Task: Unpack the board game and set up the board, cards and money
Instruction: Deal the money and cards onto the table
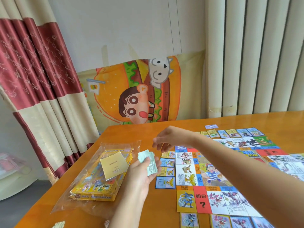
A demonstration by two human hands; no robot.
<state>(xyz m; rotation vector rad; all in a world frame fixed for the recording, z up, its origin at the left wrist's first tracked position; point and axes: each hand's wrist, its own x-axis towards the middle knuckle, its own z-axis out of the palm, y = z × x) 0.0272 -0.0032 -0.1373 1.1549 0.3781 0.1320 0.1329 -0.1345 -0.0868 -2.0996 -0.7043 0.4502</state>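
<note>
The colourful game board (212, 171) lies flat on the wooden table (148, 211), with small property cards (165, 182) lined along its left, far and near edges. My left hand (141, 171) is palm up over the table left of the board, holding a small bundle of pale green paper money (148, 162). My right hand (166, 139) hovers just above it, fingers curled and apart, with nothing visible in them. The yellow game box (97, 186) sits on a clear plastic bag (69, 204) to the left, a cream leaflet (113, 164) resting on it.
A single blue card (211, 126) lies alone beyond the board's far edge. Paper scraps (60, 224) show at the table's near left edge. The table's left edge drops to the floor beside red and cream curtains (32, 79). A cartoon cloth (139, 91) hangs behind.
</note>
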